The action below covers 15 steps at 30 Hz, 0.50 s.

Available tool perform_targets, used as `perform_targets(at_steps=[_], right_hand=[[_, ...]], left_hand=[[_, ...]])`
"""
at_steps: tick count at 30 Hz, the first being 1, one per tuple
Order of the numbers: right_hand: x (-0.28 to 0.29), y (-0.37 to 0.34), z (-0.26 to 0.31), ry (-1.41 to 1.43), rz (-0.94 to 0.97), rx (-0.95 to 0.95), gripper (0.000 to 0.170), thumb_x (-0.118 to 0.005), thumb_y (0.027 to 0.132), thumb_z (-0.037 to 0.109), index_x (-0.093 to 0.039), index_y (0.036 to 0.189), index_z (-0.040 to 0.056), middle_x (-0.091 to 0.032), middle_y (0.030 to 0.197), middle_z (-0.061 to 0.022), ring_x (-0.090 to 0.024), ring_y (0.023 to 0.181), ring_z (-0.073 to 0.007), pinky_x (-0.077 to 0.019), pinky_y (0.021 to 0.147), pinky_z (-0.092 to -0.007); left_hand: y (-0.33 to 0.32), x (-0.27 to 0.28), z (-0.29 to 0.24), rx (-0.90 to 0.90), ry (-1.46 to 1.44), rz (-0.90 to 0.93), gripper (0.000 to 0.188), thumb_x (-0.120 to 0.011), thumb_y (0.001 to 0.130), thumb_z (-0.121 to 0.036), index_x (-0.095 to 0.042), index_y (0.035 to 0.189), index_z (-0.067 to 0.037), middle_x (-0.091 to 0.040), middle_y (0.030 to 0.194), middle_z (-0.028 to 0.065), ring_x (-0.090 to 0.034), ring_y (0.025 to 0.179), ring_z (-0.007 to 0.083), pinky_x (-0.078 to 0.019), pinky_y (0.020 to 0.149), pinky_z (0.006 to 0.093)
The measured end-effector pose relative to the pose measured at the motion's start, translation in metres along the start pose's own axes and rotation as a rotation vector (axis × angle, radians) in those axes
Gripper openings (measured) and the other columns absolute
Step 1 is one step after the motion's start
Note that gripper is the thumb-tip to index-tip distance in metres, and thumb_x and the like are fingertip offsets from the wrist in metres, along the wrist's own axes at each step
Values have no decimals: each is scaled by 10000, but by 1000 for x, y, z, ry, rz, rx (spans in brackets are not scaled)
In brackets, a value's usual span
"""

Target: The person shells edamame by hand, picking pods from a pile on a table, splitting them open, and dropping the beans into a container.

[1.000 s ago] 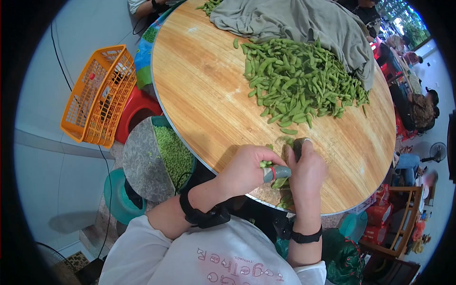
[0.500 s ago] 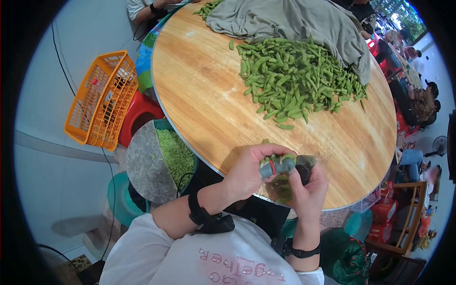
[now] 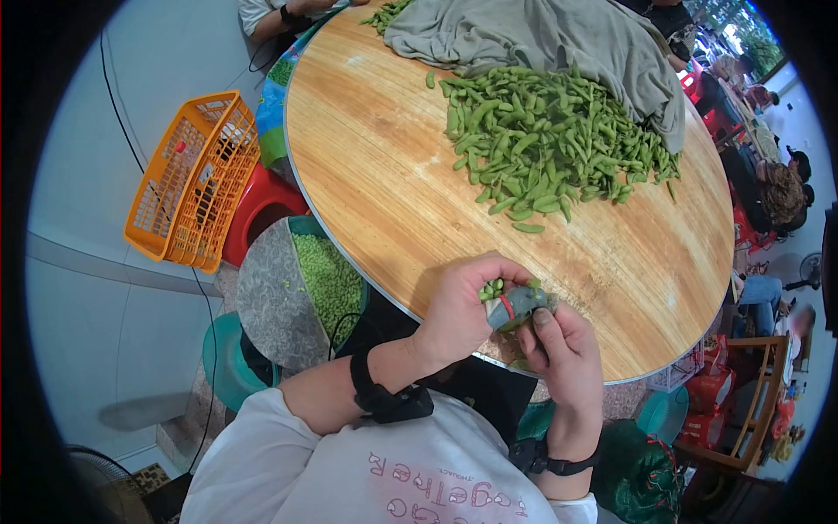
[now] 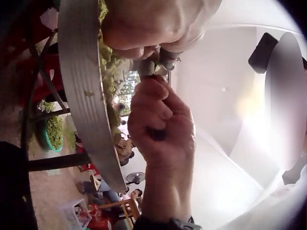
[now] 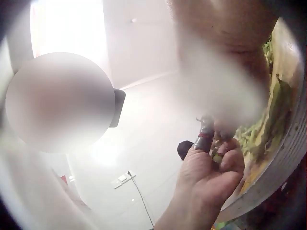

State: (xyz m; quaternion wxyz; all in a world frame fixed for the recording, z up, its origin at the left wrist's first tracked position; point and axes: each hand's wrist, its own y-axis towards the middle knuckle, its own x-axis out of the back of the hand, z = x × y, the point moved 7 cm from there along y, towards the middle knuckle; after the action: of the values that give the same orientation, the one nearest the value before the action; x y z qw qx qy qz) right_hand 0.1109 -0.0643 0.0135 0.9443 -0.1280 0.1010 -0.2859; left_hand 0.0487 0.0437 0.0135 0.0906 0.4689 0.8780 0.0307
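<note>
My left hand is above the near edge of the round wooden table, its thumb in a grey guard tied with a red band. Green shelled beans sit in its curled fingers, and a green edamame pod shows at its fingertips. Close against that thumb, my right hand has its fingers curled and pinches at the pod, which is mostly hidden. The left wrist view shows the right hand meeting the left at the fingertips. Under the hands lie more pods.
A heap of edamame pods covers the far side of the table, partly under a grey cloth. Left of the table, a bucket of shelled beans is half covered by a grey board. An orange crate stands beyond.
The right hand drew back slightly from the left thumb, its dark guard coming into view, then closed in again at the left fingertips. Beans remain in the left hand.
</note>
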Motion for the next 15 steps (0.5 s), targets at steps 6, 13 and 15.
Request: perform_targets(at_steps=[6,13,15], right_hand=[[2,-1,-6,119,36,-34,192,-448,921,128,-511,765,36,-451,579,45,-343,482,-15,-257,435,-172],[11,1,7,-465,-266,344,156,-513,880,97,-548,752,16,-498,607,22,-406,529,-22,-319,476,-183],[13,2,11,-455,-260,319,134,-516,879,92,-556,775,18,-492,599,20,-397,513,-19,-303,459,-177]], left_hand=[[-8,-13,32,444,-558,270,128,-563,796,3,-587,912,-45,-531,791,-31,-440,669,-4,-325,545,135],[5,-15,20,190,-221,90,112,-628,797,-41,-587,901,-38,-541,791,-38,-478,686,18,-388,588,162],[6,-15,22,257,-261,99,156,-642,787,-38,-594,935,-29,-553,790,-26,-503,719,35,-419,627,181]])
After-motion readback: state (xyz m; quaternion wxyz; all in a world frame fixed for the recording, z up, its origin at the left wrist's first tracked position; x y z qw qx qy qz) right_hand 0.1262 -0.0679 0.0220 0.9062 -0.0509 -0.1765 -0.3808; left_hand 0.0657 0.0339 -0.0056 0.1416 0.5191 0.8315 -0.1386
